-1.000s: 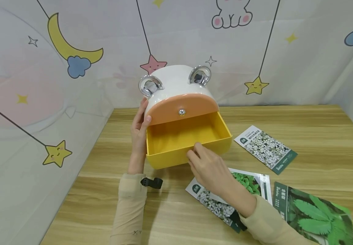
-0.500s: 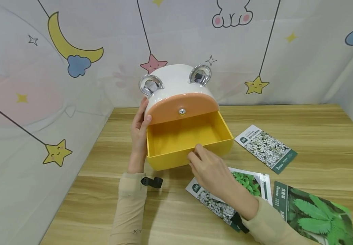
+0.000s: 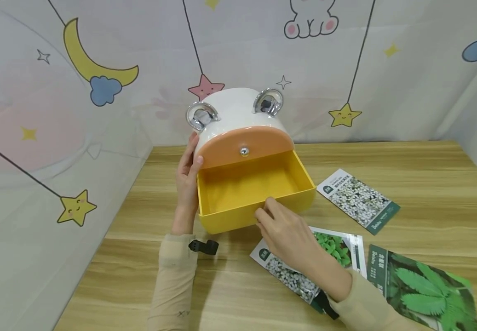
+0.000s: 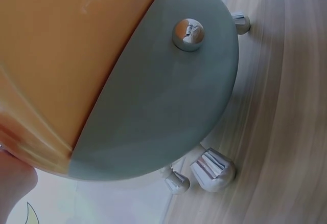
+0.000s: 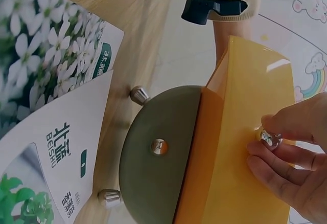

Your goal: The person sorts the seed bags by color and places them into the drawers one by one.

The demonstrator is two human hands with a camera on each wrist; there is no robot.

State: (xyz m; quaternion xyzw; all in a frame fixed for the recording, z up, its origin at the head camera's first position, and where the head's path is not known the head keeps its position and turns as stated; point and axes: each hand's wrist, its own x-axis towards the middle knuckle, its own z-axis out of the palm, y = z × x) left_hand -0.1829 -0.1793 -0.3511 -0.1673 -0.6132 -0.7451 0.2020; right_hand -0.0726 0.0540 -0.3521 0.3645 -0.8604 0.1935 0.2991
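A white rounded drawer box (image 3: 238,103) with two silver ears stands on the table, its orange top drawer (image 3: 263,140) in place. Its yellow drawer (image 3: 221,220) is pulled out and I see nothing inside. The right wrist view shows my right hand (image 5: 301,152) pinching the silver knob (image 5: 271,139) on the yellow drawer's front. My left hand (image 3: 187,179) grips the box's left side, thumb at the front edge and fingers along the side. In the left wrist view a grey-green bottom drawer (image 4: 158,101) with its own knob (image 4: 188,35) sits below, pushed in.
Flower seed packets lie on the wooden table (image 3: 130,276): one white-flowered packet (image 3: 358,202) right of the box, another white-flowered packet (image 3: 290,278) partly under a green-leaf packet (image 3: 333,248) beneath my right forearm, and a large leafy packet (image 3: 424,289) at the front right. A patterned cloth (image 3: 238,46) hangs behind.
The yellow drawer has slid slightly further out towards me, with my right hand moving along on its knob. My left hand stays on the box's side.
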